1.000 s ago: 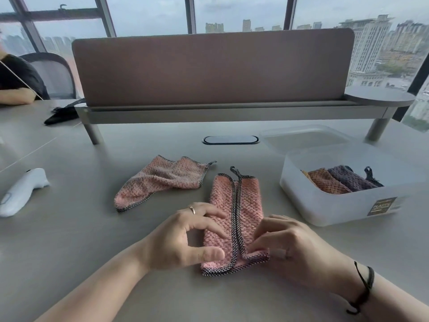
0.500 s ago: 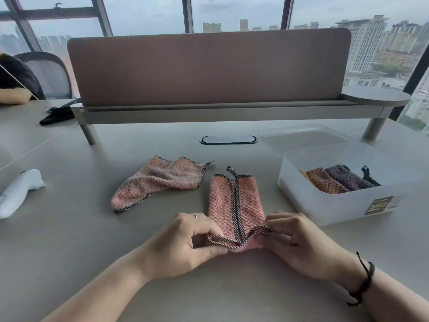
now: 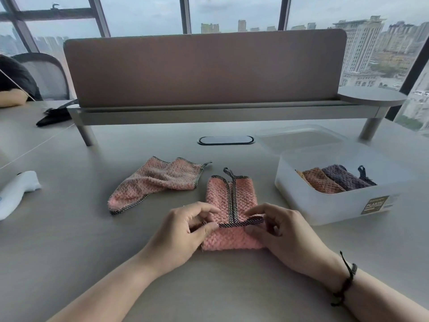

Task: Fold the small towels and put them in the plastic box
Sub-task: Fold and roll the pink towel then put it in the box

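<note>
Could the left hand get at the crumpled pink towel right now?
Probably yes, once it lets go. The crumpled towel lies just beyond the left hand on bare table, but that hand is pinching the towel being folded.

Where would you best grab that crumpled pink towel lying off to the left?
Probably pinch the crumpled pink towel by its far right corner, where the trim ends in a small tab; it sticks out flat and free. Come from above right, the side nearest the hands.

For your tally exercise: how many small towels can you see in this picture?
5: pink towel held by both hands; crumpled pink towel on the table; orange, purple and a yellow sliver inside the plastic box. More may be hidden.
</note>
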A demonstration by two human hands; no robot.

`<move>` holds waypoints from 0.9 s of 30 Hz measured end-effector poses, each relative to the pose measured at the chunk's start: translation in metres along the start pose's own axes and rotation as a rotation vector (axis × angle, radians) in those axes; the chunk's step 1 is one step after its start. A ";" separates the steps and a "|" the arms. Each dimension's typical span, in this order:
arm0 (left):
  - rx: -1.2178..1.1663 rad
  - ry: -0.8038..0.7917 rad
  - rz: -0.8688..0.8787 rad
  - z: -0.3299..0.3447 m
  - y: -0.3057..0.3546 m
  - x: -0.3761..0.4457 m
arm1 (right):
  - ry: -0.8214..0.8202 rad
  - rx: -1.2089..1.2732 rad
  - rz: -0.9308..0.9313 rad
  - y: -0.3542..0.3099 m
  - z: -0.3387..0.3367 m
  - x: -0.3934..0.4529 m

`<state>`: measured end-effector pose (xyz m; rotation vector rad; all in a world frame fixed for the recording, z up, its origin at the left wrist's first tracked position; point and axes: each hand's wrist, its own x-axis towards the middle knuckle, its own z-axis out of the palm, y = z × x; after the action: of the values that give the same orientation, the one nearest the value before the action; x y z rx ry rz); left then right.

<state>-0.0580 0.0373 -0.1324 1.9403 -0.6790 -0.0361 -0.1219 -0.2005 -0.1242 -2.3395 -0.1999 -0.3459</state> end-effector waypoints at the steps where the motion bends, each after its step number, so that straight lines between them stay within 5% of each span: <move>1: -0.003 0.009 -0.009 0.000 0.000 0.001 | 0.007 -0.010 0.002 0.000 0.001 0.000; 15: 0.288 0.169 0.145 0.012 0.002 0.010 | 0.031 -0.366 0.071 -0.002 0.006 0.004; 27: 0.303 0.142 0.136 0.005 0.014 0.001 | 0.049 -0.316 0.039 -0.001 0.004 0.003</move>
<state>-0.0653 0.0285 -0.1231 2.1548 -0.7523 0.3020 -0.1186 -0.1968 -0.1250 -2.6381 -0.0790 -0.4423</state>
